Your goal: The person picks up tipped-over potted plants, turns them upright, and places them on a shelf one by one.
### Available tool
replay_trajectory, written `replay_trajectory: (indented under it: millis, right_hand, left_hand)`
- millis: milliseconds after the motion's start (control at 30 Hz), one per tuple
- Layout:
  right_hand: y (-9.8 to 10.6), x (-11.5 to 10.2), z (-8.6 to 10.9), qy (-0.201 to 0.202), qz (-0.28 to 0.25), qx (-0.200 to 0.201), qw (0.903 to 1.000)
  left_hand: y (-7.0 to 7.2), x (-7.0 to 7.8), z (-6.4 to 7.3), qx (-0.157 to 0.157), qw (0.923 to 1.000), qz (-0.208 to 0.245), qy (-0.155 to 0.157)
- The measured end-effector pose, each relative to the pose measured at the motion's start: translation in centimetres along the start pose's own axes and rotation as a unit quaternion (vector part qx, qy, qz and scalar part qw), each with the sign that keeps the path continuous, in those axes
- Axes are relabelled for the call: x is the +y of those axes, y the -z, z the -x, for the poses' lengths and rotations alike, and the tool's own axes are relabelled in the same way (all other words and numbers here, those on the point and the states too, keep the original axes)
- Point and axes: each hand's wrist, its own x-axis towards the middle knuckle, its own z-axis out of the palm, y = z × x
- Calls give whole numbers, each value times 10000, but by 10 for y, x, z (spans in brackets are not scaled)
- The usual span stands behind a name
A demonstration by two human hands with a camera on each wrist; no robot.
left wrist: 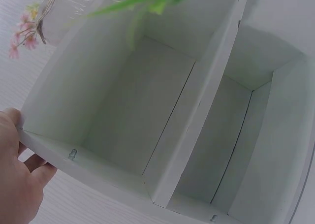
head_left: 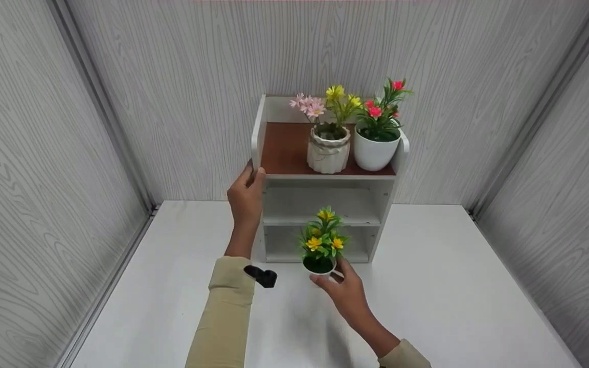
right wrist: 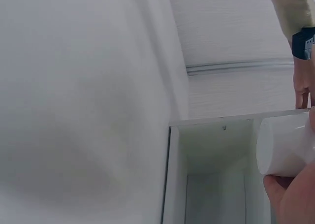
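A small white shelf with a brown top stands against the back wall. My left hand grips its left side panel just below the top; the left wrist view shows the fingers of that hand at the panel's edge. In front of the lower compartments, my right hand holds a small potted plant with yellow flowers, raised above the table. Its white pot lies between thumb and fingers in the right wrist view, where the hand is partly cut off.
On the shelf's top stand a ribbed whitish pot with pink and yellow flowers and, to its right, a smooth white pot with red flowers. Grey wood-grain panels enclose the white table at the back and sides.
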Motion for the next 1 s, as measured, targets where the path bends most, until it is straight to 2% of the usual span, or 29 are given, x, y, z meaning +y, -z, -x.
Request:
replay_trajectory:
  millis: [267,567,900,1000]
  right_hand:
    - [4,-27,-8,452,-22,-52,9990]
    - [5,-62,-20,668,-22,-105,9977]
    - [-5,-104,-53,1280,57,-24,9918]
    - [-8,-117,-62,1353,0,-26,9908]
  left_hand:
    - [1,0,2,-103,9997,140,-151]
    - [1,-1,1,-105,9997,152,-151]
    - [1,-4,1,-79,9994,280,-176]
    - [1,-4,1,-77,9995,297,-38]
